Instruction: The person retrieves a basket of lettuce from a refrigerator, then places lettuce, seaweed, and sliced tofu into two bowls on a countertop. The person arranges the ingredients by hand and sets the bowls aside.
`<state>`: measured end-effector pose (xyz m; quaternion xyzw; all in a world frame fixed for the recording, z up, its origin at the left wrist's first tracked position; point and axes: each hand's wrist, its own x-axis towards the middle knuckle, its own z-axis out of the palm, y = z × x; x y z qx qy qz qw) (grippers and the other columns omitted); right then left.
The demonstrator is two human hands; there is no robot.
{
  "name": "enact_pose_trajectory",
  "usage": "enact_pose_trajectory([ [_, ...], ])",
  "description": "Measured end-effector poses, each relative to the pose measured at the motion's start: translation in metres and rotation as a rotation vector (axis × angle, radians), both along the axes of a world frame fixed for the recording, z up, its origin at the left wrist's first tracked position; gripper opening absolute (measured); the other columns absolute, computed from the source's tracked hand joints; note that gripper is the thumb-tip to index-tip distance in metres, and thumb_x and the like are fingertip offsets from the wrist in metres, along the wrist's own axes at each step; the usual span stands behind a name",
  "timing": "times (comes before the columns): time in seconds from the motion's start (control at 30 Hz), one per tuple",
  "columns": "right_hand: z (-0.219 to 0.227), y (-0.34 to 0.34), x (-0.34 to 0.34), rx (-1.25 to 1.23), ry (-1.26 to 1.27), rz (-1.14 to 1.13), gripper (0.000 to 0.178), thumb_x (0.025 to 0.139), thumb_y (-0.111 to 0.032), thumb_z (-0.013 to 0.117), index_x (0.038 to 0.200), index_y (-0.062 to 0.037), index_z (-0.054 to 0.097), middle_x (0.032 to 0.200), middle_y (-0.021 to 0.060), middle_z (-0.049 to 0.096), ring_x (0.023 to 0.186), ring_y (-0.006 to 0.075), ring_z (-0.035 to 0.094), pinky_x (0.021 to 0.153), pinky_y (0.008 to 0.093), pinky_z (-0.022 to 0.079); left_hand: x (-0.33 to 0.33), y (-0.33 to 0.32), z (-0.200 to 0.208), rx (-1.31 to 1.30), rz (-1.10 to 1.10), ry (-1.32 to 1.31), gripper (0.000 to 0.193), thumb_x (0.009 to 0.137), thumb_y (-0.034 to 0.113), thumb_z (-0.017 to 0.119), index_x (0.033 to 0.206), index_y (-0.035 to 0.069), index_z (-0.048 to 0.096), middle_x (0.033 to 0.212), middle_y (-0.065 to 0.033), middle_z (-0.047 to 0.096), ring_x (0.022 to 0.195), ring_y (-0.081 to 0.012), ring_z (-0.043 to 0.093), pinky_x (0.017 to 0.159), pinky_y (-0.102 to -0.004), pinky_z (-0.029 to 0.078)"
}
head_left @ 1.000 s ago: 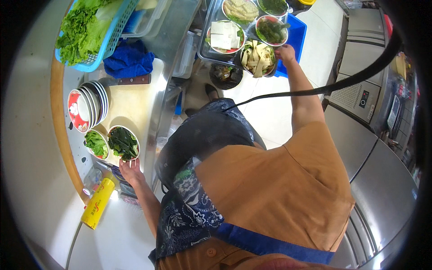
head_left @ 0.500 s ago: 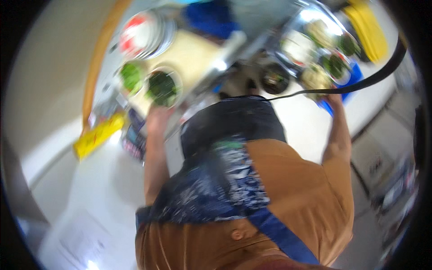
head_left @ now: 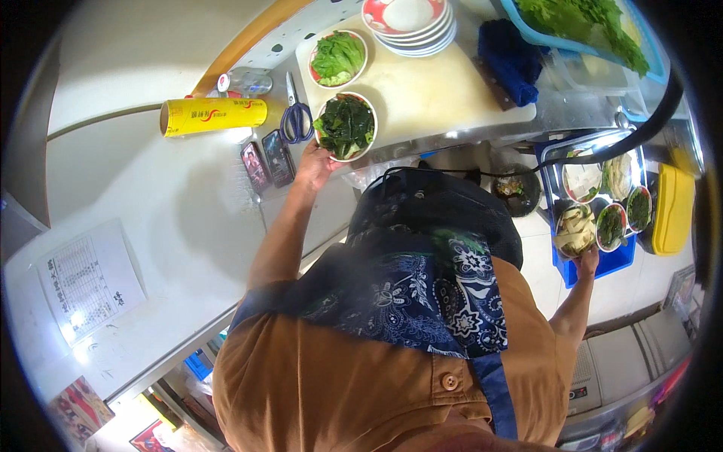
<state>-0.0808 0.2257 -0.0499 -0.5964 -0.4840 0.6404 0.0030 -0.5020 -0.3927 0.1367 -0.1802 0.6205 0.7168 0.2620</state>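
Dark-greens bowl (head_left: 346, 126) at cutting board's (head_left: 429, 90) near corner, just ahead and right of left hand (head_left: 316, 166); fingers closed on rim. Round, no long axis. Right hand (head_left: 586, 264) well apart, at pale-strips bowl (head_left: 576, 228); grip hidden, cannot tell.

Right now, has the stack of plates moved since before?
No; on the cutting board, the stack of plates keeps its place at the far edge, beside the lettuce bowl.
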Motion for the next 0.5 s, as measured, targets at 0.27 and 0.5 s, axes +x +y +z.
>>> enact_pose_trajectory([
  [0.27, 0.008, -0.006, -0.002, -0.010, -0.001, -0.075, 0.042, 0.081, 0.001, 0.053, 0.122, -0.0015, 0.044, 0.107, 0.0172, 0.058, 0.085, 0.0291, 0.064, 0.063, 0.0377, 0.058, -0.043, -0.048, -0.003, -0.024, 0.357, 0.063, 0.040, 0.085, -0.008, 0.036, 0.123, 0.002, 0.040, 0.113, -0.0200, 0.055, 0.091, -0.0325, 0.063, 0.073, -0.0429, 0.056],
  [0.5, 0.013, -0.009, 0.000, -0.012, 0.031, -0.097, 0.046, 0.079, 0.004, 0.050, 0.123, -0.0038, 0.045, 0.109, 0.0168, 0.058, 0.090, 0.0318, 0.063, 0.067, 0.0403, 0.057, -0.077, -0.057, -0.021, 0.011, 0.462, 0.062, 0.035, 0.088, -0.004, 0.034, 0.122, -0.002, 0.039, 0.114, -0.0202, 0.054, 0.097, -0.0325, 0.059, 0.082, -0.0440, 0.053],
])
